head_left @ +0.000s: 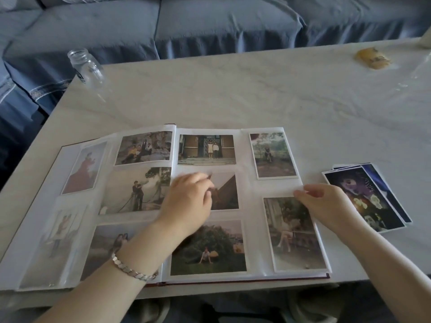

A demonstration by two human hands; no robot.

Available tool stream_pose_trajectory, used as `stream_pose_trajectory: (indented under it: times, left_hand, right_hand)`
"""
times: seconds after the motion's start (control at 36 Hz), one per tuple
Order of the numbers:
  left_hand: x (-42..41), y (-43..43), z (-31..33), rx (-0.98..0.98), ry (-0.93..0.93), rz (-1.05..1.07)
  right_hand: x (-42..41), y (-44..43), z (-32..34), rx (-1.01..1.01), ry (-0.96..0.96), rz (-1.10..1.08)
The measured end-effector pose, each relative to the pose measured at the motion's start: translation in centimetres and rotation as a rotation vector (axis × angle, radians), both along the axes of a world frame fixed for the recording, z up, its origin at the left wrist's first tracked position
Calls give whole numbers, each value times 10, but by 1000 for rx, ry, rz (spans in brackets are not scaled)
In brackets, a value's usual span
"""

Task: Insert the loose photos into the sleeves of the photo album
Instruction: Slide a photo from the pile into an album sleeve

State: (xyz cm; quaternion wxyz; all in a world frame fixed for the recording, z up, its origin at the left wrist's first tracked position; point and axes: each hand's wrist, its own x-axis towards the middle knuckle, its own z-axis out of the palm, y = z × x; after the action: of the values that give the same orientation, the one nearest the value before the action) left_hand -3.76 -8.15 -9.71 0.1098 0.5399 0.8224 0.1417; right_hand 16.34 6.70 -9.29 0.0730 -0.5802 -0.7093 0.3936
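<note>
From my seat at the feed, I can make out no writing. A dark label on the clear glass jar [86, 65] at the far left corner of the white marble table [233, 89] is too blurred to read. So is the dark print on the yellow packet [373, 58] at the far right.

The large photo album with white pages and a dark red cover [247, 183] lies open flat at the near edge of the table, with clear sleeves across both pages. The sleeves hold faded colour prints with white borders, some landscape and some portrait.

The left hand [189, 201], with a silver link bracelet [134, 269] on its wrist, rests on the middle landscape photo of the right page [226, 192]. Its fingers are relaxed and slightly bent, with the tips touching the print, and they close round nothing.

The right hand [326, 203] is at the outer edge of the same page. Its fingertips are at the top right corner of the lower portrait photo [293, 238]. I cannot tell whether they pinch the print or the sleeve, or only touch it.

Just beside that hand, on bare marble to the right of the album, is a small fanned stack of loose dark photos [366, 199]. The top one is purple and black. A blue fabric sofa [210, 24] stands behind the table.
</note>
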Motion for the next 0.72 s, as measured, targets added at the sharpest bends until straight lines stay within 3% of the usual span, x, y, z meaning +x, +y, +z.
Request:
stream_pose_trajectory:
  times: [0.19, 0.33, 0.42, 0.53, 0.72]
  left_hand:
    - [44, 34, 19, -84, -502, 58]
    - [56, 61, 33, -59, -906, 213]
    - [58, 69, 41, -25, -972, 272]
    - [52, 68, 45, 96, -941, 331]
    - [28, 45, 34, 270, -941, 463]
  right_hand:
    - [5, 1, 6, -27, 216, -82]
    - [5, -8, 13, 94, 377, 2]
    - [0, -19, 24, 91, 513, 235]
    - [-11, -30, 32, 54, 488, 522]
    - [-28, -37, 11, -110, 490, 441]
